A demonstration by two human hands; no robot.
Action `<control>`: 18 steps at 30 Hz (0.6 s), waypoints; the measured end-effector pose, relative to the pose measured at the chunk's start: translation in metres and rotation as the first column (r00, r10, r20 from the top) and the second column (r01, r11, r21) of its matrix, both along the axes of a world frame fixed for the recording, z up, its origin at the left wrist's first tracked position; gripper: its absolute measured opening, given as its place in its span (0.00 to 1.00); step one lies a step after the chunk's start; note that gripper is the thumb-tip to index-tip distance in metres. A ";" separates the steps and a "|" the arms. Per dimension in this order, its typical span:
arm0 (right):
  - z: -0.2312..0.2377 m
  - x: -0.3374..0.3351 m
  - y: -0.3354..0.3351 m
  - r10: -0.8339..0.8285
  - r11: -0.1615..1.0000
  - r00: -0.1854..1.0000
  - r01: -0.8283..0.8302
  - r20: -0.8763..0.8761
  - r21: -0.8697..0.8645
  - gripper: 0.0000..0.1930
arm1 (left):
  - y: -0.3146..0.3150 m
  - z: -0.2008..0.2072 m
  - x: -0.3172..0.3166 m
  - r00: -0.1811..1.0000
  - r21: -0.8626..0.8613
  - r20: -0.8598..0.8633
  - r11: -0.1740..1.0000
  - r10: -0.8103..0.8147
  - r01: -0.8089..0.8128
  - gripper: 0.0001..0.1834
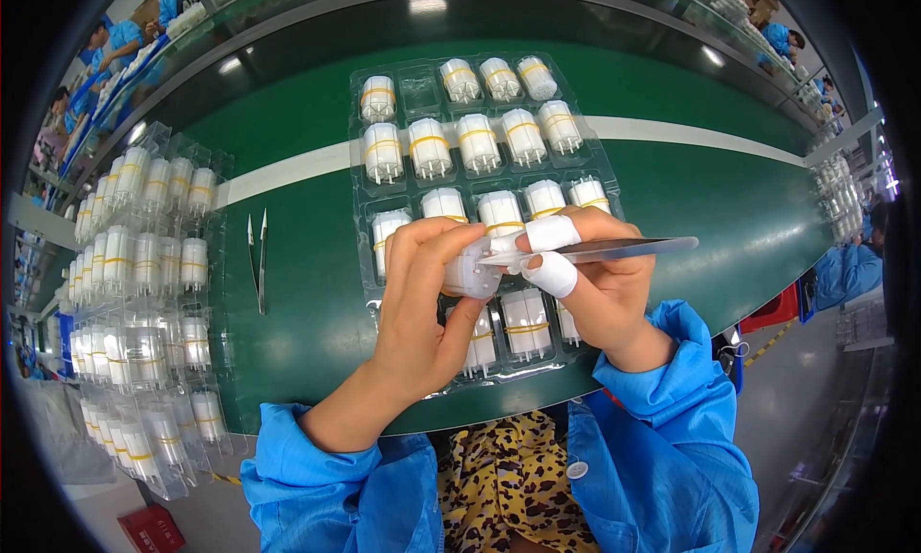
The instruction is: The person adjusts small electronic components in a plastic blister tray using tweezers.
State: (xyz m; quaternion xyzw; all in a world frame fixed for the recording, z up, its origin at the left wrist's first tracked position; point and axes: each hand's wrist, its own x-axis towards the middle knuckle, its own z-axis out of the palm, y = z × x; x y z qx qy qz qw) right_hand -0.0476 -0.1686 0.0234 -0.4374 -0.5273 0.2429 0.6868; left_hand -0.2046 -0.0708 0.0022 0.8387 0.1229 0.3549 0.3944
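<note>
My left hand [419,304] is closed around a white cylindrical part [472,271], its end face turned toward my right hand. In my right hand [600,280], white tape wraps the thumb and a finger, which pinch a pair of metal tweezers [628,250]. The tips of the tweezers are at the end of the white part; whether they grip anything there is too small to tell. Beneath both hands lies a clear plastic tray [419,91] with rows of white cylinders, each banded in yellow with metal pins at one end. My hands hide some of its nearer pockets.
A second pair of tweezers [259,263] lies on the green table [297,361], left of the tray. Stacked trays of similar cylinders [144,265] stand along the left edge. A pale strip [691,133] crosses the table. Co-workers in blue [120,43] sit at far benches.
</note>
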 end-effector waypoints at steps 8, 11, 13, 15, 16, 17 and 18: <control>0.002 0.004 -0.001 0.017 1.000 0.999 -0.017 0.039 -0.006 0.09 | -0.002 0.002 0.001 1.000 -0.034 0.023 0.999 0.012 -0.012 0.33; 0.001 0.005 -0.001 0.005 1.000 0.998 -0.004 0.059 -0.007 0.09 | -0.001 0.002 0.001 1.000 -0.031 0.014 0.999 0.007 -0.007 0.33; 0.001 0.006 0.000 -0.002 1.000 0.998 0.002 0.070 -0.002 0.08 | -0.001 0.001 0.001 1.000 -0.043 0.018 0.999 0.005 -0.004 0.33; 0.004 0.008 -0.002 -0.022 0.998 0.980 0.033 0.196 -0.051 0.08 | -0.001 0.001 0.002 1.000 -0.055 0.021 0.999 0.003 -0.002 0.33; 0.004 0.007 -0.001 -0.023 0.998 0.980 0.033 0.196 -0.051 0.08 | -0.001 0.001 0.001 1.000 -0.039 0.016 0.999 0.007 -0.006 0.32; 0.005 0.006 0.000 -0.045 0.998 0.971 0.056 0.236 -0.040 0.08 | -0.001 0.002 0.001 1.000 -0.024 0.010 1.000 0.011 -0.011 0.32; 0.006 0.005 0.001 -0.066 0.997 0.959 0.077 0.277 -0.029 0.08 | 0.000 0.002 0.001 1.000 -0.023 0.010 1.000 0.010 -0.010 0.32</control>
